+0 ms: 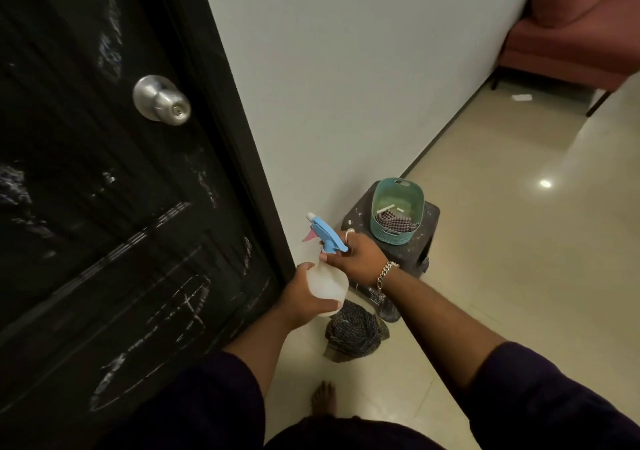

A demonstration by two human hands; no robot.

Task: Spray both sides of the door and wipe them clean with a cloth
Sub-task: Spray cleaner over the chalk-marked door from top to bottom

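Note:
A black panelled door with white chalk scribbles and a silver knob fills the left. In front of it I hold a clear spray bottle with a blue head and pink trigger, nozzle aimed left toward the door. My left hand cups the bottle's base. My right hand grips its neck and blue head. A checked cloth lies crumpled on the floor just below the bottle.
A dark stool stands against the white wall, carrying a teal basket with another checked cloth. A red sofa sits at the far right. My bare foot rests on the glossy tile floor.

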